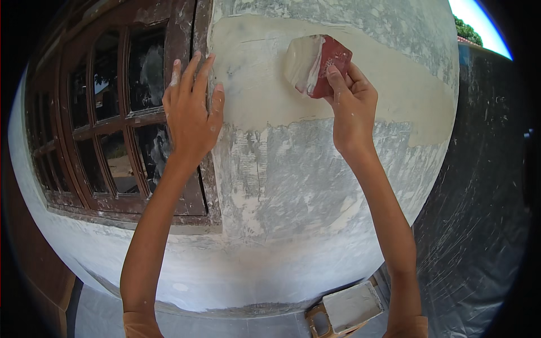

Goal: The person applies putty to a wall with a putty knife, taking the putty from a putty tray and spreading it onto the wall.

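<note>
The right hand [355,107] is pinching the red scraper [336,49] over the pale coat [248,67] on the wall [304,180], small printing showing near the thumb, while the left hand [193,115] is splaying, released, by the window [112,121] edge. Rough wall is stretching wide below the scraper, a dark sheet [479,146] standing past its right edge.

scraper [336,56]: brick red half, cream-smeared half, messy border tbh
coat [253,73]: creamy beige, some faint grey blotches
wall [304,169]: patchy grey and off-white, kinda streaky
window frame [125,121]: dark chocolate brown, white flecks
sheet on the right [476,141]: basically black, pale splatter streaks
sleeves [141,325]: plain tan-brown
</note>
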Motion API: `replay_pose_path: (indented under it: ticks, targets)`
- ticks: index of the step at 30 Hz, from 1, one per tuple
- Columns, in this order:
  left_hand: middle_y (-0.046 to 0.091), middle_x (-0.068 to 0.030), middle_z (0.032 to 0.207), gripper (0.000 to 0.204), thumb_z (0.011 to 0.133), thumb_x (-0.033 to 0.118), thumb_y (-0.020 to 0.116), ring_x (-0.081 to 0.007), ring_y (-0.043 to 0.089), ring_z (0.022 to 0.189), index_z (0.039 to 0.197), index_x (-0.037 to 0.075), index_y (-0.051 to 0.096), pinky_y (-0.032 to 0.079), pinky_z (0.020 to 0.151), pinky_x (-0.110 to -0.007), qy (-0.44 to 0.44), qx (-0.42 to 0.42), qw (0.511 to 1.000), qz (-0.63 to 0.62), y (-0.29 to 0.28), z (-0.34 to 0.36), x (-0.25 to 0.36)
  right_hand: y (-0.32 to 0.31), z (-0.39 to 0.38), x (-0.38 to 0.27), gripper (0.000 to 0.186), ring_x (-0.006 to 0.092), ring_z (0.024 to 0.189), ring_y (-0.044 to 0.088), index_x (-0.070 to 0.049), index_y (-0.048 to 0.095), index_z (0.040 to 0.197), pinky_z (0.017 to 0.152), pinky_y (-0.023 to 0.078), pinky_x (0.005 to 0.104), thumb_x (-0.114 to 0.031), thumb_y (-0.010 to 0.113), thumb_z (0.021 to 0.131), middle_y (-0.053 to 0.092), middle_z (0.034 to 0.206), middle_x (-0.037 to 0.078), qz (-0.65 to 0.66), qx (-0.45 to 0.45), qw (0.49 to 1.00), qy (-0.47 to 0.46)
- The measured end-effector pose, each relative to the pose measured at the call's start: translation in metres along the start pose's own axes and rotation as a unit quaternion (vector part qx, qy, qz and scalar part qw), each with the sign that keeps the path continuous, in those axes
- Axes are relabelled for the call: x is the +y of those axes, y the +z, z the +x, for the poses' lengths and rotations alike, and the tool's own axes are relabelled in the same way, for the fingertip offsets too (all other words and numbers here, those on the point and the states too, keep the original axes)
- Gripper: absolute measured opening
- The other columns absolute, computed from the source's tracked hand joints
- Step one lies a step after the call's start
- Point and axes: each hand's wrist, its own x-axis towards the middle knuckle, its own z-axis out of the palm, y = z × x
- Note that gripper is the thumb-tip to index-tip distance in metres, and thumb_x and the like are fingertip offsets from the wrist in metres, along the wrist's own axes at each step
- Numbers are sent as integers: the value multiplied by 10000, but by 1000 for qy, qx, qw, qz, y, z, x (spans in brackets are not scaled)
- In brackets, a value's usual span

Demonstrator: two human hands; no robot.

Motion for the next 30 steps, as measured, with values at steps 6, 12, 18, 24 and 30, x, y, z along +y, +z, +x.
replay_pose_path:
  ticks: [6, 12, 18, 24, 30]
  targets:
    - [439, -121, 1496, 475, 982, 307, 501, -381, 291, 1435, 1435, 163, 498, 208, 1118, -526, -12, 42, 999, -31, 8, 6, -23, 57, 13, 34, 414, 285, 1102, 654, -40, 616, 1267, 938, 513, 386, 70, 574, 870, 688, 1153, 140, -279, -63, 861, -421]
    - [435, -117, 1498, 459, 985, 292, 491, -379, 288, 1437, 1427, 168, 502, 202, 1118, -524, -26, 40, 998, -28, 13, 3, -33, 64, 26, 78, 541, 308, 1276, 543, -85, 617, 1292, 1110, 383, 519, 82, 600, 778, 635, 1281, 120, -363, -111, 777, -503]
    - [437, -90, 1507, 446, 1000, 294, 472, -342, 287, 1454, 1425, 163, 499, 199, 1136, -498, -25, 44, 999, 0, 10, 5, -35, 56, 23, 88, 500, 298, 1336, 484, -99, 613, 1308, 1134, 354, 515, 10, 588, 820, 629, 1301, 93, -399, -157, 763, -484]
    - [448, -104, 1489, 462, 972, 297, 504, -368, 298, 1433, 1413, 161, 512, 203, 1119, -509, -13, 56, 998, 1, 14, 8, -38, 42, 1, 84, 516, 288, 1367, 450, -110, 614, 1315, 1147, 344, 497, 5, 602, 812, 627, 1308, 80, -428, -214, 760, -440]
    - [441, -78, 1506, 451, 1009, 328, 445, -343, 283, 1455, 1425, 160, 499, 193, 1141, -498, -1, 46, 999, 18, 10, 12, -32, 20, -12, 57, 487, 281, 1206, 586, -106, 632, 1296, 1041, 459, 455, 29, 611, 828, 671, 1229, 70, -371, -187, 782, -464]
